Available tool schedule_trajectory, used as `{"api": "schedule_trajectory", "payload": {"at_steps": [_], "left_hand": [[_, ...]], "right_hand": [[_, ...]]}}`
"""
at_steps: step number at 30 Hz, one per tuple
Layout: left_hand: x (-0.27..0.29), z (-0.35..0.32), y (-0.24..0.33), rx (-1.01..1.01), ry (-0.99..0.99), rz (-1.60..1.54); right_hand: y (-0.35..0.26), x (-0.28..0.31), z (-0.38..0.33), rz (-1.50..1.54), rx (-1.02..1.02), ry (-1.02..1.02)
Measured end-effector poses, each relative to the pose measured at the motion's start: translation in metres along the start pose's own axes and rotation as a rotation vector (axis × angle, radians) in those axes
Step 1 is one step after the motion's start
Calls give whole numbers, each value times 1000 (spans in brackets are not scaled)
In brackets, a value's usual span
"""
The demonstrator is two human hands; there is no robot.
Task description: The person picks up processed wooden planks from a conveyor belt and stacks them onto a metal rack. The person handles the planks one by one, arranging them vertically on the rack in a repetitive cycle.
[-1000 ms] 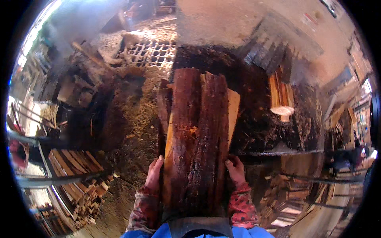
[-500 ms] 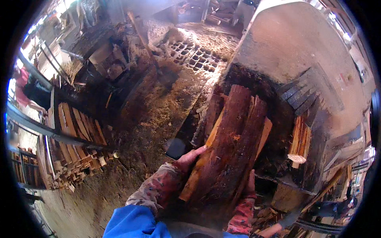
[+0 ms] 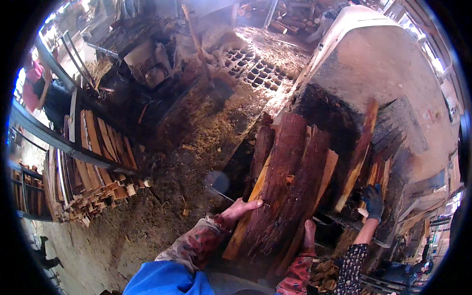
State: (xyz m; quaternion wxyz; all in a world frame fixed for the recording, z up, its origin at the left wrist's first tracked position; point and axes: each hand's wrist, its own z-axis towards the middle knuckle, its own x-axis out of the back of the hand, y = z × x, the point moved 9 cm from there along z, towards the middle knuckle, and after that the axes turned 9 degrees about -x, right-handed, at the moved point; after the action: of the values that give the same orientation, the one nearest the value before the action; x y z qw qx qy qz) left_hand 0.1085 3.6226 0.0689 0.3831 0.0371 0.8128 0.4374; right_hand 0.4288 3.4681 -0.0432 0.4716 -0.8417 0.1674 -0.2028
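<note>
Several long wood slabs with dark reddish-brown bark point(image 3: 282, 184) lie stacked lengthwise in front of me, pale cut wood showing along their edges. My left hand point(image 3: 241, 209) grips the left edge of the stack, thumb lying over the bark and the other fingers hidden. At the right edge, my right hand point(image 3: 309, 233) holds the near end of the stack from the side; only its thumb side shows. To the right, a co-worker's hand in a dark glove point(image 3: 373, 202) is on a small bundle of split wood point(image 3: 377, 172). Beside that bundle leans a bark-edged slab point(image 3: 358, 160).
Sawn strips point(image 3: 101, 147) are piled behind a metal rail point(image 3: 73, 147) at the left. A large pale machine panel point(image 3: 378, 59) rises at the far right. Sawdust lies round a perforated grate point(image 3: 258, 71). Wood scraps point(image 3: 324, 275) lie low near the co-worker's dotted sleeve point(image 3: 351, 265).
A co-worker's gloved hand has reached in from the lower right to the small wood bundle. A bark-edged slab has appeared beside it. My hands keep their hold, and the view has shifted slightly.
</note>
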Motion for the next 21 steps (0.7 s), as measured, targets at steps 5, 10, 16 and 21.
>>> {"api": "schedule_trajectory", "payload": {"at_steps": [5,10,16,21], "left_hand": [[19,-34,5,-30,81,-129],[48,-64,13,-52,181,-100],[63,-114,20,-153,438,-114],[45,-136,5,-220,517,-305]], "right_hand": [[-40,-47,-13,-97,34,-32],[-110,-115,-50,30,28,-226],[-113,-150,-25,-81,37,-377],[-123,-177,-5,-199,-57,-593]]}}
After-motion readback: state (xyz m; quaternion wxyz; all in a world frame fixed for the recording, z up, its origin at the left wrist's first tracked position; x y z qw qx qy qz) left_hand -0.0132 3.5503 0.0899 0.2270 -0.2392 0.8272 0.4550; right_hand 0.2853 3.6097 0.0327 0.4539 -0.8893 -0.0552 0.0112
